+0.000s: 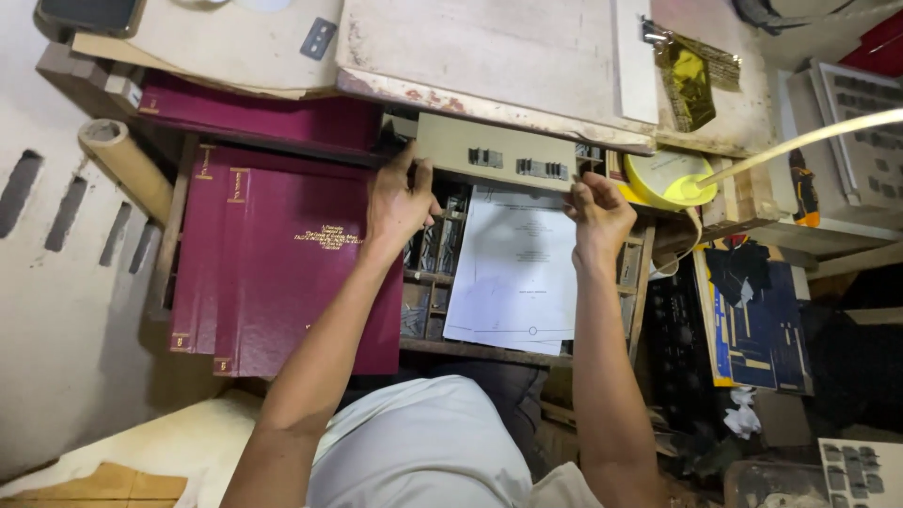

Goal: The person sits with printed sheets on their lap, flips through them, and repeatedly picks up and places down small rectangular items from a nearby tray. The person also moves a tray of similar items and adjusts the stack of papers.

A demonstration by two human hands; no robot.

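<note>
Left hand (400,198) and right hand (598,209) clamped on opposite ends of beige bar (496,154) between them

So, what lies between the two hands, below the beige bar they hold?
In the head view, a white printed sheet lies between the left hand and the right hand, under the beige bar.

I count two hands, my left hand (400,198) and right hand (598,212), on one tan composing tray (494,155). I see three maroon hardbound books (282,273), one white printed sheet (515,273), one yellow tape roll (670,179) and one cardboard tube (122,160).
</note>
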